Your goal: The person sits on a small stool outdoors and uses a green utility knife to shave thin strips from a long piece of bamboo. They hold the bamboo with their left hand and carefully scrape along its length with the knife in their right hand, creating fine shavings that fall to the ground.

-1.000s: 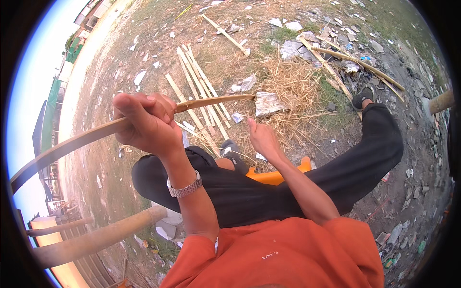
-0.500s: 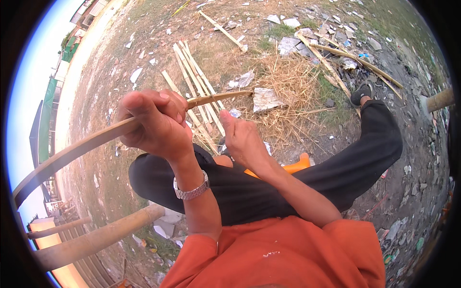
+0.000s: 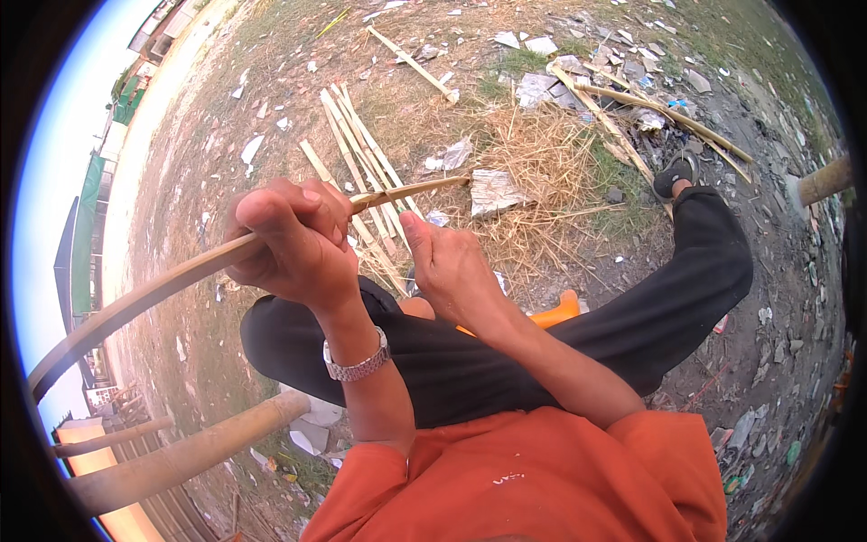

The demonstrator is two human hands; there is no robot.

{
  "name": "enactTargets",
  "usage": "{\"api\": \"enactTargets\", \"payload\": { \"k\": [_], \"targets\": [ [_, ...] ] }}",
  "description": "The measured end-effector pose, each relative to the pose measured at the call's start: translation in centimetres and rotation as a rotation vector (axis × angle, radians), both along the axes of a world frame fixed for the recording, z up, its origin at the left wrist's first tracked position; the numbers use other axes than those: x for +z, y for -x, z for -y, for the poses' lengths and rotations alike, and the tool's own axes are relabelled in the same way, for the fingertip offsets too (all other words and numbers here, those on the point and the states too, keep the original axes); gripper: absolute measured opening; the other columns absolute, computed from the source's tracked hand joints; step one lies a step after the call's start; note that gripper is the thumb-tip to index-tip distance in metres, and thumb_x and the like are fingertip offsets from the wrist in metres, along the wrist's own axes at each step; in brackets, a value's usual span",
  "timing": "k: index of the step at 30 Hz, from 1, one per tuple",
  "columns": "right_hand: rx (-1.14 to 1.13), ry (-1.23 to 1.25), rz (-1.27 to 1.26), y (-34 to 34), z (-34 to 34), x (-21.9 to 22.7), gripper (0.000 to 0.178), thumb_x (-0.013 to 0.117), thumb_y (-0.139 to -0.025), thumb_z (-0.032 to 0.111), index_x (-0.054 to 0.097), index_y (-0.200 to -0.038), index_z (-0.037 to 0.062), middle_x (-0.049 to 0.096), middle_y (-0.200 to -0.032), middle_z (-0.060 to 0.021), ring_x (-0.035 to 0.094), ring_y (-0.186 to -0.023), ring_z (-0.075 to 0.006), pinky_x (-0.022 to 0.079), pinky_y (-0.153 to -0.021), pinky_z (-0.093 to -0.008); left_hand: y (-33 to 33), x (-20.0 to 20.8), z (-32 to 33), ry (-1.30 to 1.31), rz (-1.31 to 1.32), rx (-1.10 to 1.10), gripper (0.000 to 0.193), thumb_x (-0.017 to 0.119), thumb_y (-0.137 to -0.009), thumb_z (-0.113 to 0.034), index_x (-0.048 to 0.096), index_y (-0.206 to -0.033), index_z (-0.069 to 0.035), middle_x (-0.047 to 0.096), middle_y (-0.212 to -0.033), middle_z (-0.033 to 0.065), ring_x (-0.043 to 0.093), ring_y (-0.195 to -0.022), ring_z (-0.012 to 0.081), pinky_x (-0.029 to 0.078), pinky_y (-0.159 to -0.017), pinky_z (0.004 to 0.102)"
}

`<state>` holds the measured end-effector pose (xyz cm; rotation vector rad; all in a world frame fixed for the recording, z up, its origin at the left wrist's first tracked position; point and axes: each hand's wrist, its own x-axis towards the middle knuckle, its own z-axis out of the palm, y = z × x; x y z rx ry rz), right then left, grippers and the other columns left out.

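My left hand (image 3: 293,230), with a metal watch on its wrist, is closed around a long bamboo strip (image 3: 144,298). From the left rim the strip runs through my fist, and its far end stops beside a pale, rough block (image 3: 497,193) on the straw. Just right of my left hand and below the strip is my right hand (image 3: 452,271), fingers curled in and thumb along the top. Whatever it grips, if anything, is hidden from this view. A small dark patch shows on the strip between the hands.
Several split bamboo strips (image 3: 361,154) lie on the ground ahead, beside loose straw (image 3: 542,144). Longer bamboo pieces (image 3: 614,126) and broken rubble are at the far right. A bamboo pole (image 3: 199,452) stands at the lower left. Something orange (image 3: 558,312) shows beneath my legs.
My right hand has shifted slightly left, closer to the left hand. The bamboo strip's far end has dropped slightly, while my left hand keeps its grip.
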<state>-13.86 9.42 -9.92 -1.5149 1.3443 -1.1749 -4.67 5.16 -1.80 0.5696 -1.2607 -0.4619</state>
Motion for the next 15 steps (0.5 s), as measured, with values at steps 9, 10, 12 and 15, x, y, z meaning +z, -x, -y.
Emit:
{"api": "enactTargets", "payload": {
  "k": [9, 10, 12, 15],
  "targets": [
    [-0.034, -0.23, 0.054, 1.7, -2.2, -2.6, 0.062, 0.029, -0.1, 0.038, 0.055, -0.066, -0.0071, 0.054, -0.065, -0.0322, 0.053, -0.069, -0.0499, 0.039, -0.066, -0.0548, 0.1, -0.6, -0.3, -0.003, -0.007, -0.036, 0.047, 0.049, -0.093, -0.044, 0.045, -0.067, -0.006, 0.031, -0.046, -0.003, 0.025, -0.034, 0.0049, 0.019, -0.033, 0.0234],
    [0.006, -0.194, 0.086, 1.8, -1.3, -1.0, 0.062, 0.029, -0.1, 0.038, 0.055, -0.066, -0.0074, 0.053, -0.066, -0.0325, 0.052, -0.069, -0.05, 0.039, -0.066, -0.0548, 0.5, -0.2, -0.1, 0.016, 0.008, -0.043, 0.047, 0.048, -0.093, -0.044, 0.045, -0.067, -0.006, 0.03, -0.046, -0.003, 0.025, -0.034, 0.0049, 0.019, -0.033, 0.0233],
    [0.039, -0.195, 0.105, 1.4, -0.8, 1.0, 0.062, 0.029, -0.1, 0.038, 0.055, -0.066, -0.0079, 0.053, -0.066, -0.0329, 0.052, -0.07, -0.0501, 0.039, -0.066, -0.0543, 0.8, -0.2, -0.5, 0.017, 0.047, -0.052, 0.047, 0.048, -0.093, -0.045, 0.045, -0.068, -0.006, 0.03, -0.046, -0.0031, 0.025, -0.034, 0.0048, 0.019, -0.033, 0.0231],
    [-0.007, -0.181, 0.069, 0.7, -0.6, -0.8, 0.062, 0.029, -0.1, 0.039, 0.05, -0.065, -0.0076, 0.047, -0.058, -0.0272, 0.046, -0.058, -0.0423, 0.037, -0.06, -0.0489, 0.8, -0.1, -0.4, 0.03, 0.075, -0.053, 0.046, 0.047, -0.094, -0.044, 0.045, -0.069, -0.006, 0.028, -0.045, -0.0034, 0.025, -0.033, 0.0048, 0.02, -0.033, 0.0225]
  ]
}}
